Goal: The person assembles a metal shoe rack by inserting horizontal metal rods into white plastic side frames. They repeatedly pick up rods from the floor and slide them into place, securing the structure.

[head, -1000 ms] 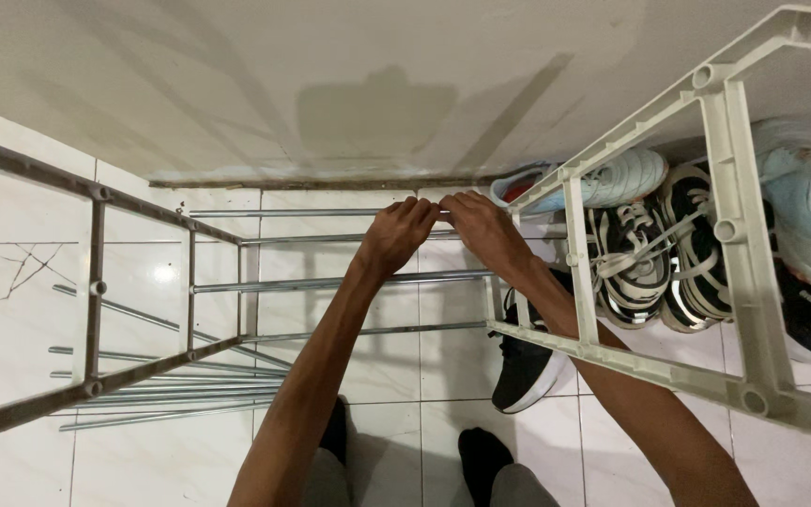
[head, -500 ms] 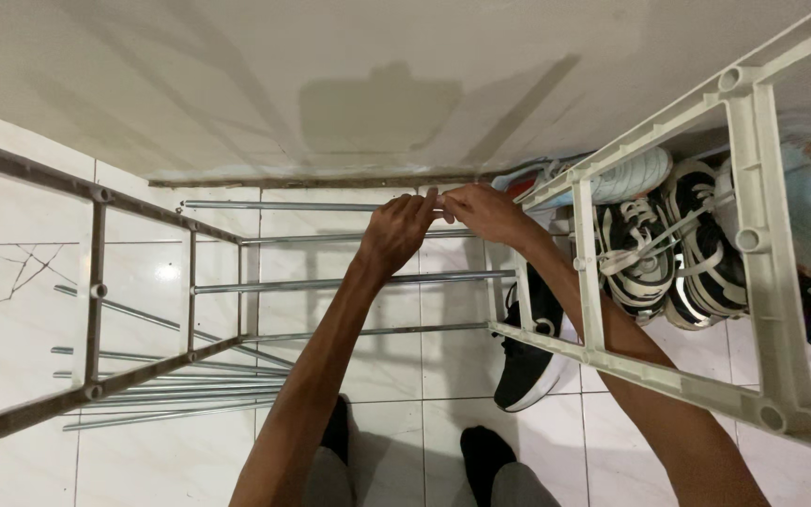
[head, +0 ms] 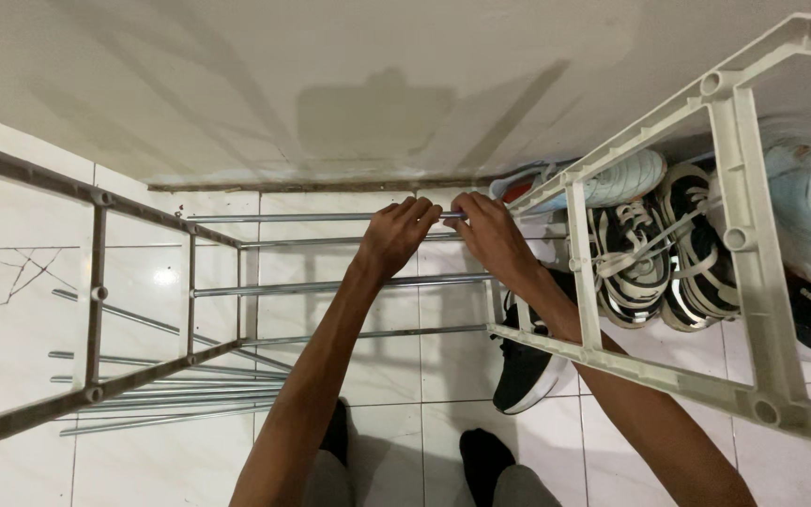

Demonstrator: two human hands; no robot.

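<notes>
Seen from above. Left hand (head: 396,237) and right hand (head: 485,235) side by side, fingers curled shut around top rod (head: 283,217) near wall, gripping close together for steady hold. Rod spanning dark left frame (head: 96,282) toward white right frame (head: 734,235). Spare rods (head: 171,390) loose on floor. Shoes (head: 668,249) tucked behind right frame.
</notes>
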